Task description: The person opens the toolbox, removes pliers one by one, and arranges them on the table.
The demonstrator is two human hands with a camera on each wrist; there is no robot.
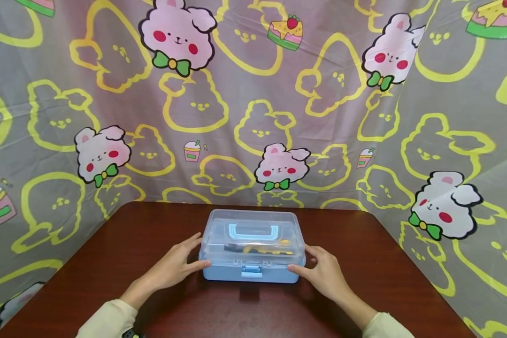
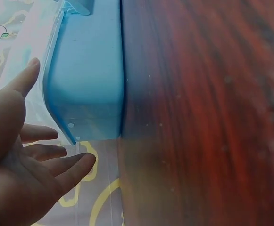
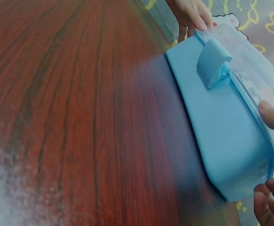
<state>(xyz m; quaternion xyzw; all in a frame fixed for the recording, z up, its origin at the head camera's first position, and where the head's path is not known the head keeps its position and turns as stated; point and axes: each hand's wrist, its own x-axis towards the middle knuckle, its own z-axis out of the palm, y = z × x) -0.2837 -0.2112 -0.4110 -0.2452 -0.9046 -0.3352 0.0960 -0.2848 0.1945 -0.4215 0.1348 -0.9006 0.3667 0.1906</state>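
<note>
A light-blue plastic storage box (image 1: pixel 253 272) with a clear lid (image 1: pixel 257 216) sits on the table. Its lid is down, with a blue carry handle (image 1: pixel 253 233) on top and a latch (image 1: pixel 251 271) at the front. Through the lid, yellow and dark items (image 1: pixel 262 249) show, too blurred to name. My left hand (image 1: pixel 175 263) is at the box's left end, thumb near the front corner and fingers loosely extended along the side. At the other end, my right hand (image 1: pixel 325 272) holds the corner, its thumb (image 3: pixel 271 115) against the rim and fingers curled by the side.
A dark red-brown wooden table (image 1: pixel 152 225) carries the box. Around its back and sides hangs a grey curtain (image 1: pixel 236 94) with yellow outlines and cartoon bunnies. Part of a dark wristband (image 1: pixel 131 333) shows by the left sleeve.
</note>
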